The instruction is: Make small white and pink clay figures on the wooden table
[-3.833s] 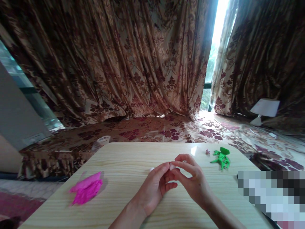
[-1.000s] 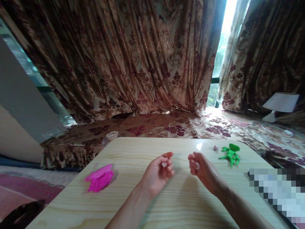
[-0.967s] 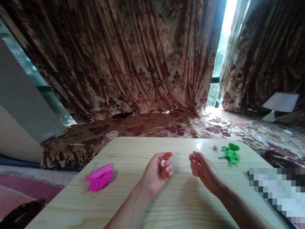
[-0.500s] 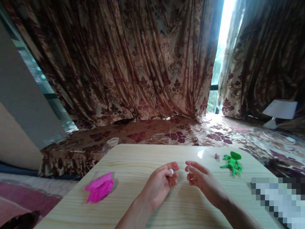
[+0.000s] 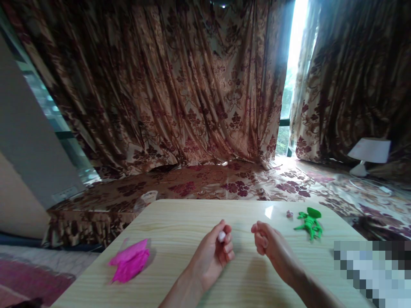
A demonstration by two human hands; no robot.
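Note:
My left hand (image 5: 213, 252) is closed over the table, with a small white ball (image 5: 221, 236) pinched between thumb and curled forefinger. A short gap to the right, my right hand (image 5: 267, 239) is closed too, its fingers curled inward. Whatever it may hold is hidden. Beyond the right hand lie a green figure (image 5: 310, 223) with thin limbs and a broad round top, and a small pinkish lump (image 5: 289, 214). To the left of my hands rests a crumpled bright pink piece (image 5: 130, 261), partly in what looks like clear wrapping.
The pale wood-grain table (image 5: 180, 218) has rounded far corners. Past it is a ledge covered in floral cloth (image 5: 237, 187), with a clear container (image 5: 146, 200) and a white lamp (image 5: 369, 152). A blurred-out object (image 5: 372, 273) occupies the right edge.
The fingers of both hands have curled in more. The white ball has shifted up between the left thumb and forefinger. The whole view has tilted slightly, with the table lower.

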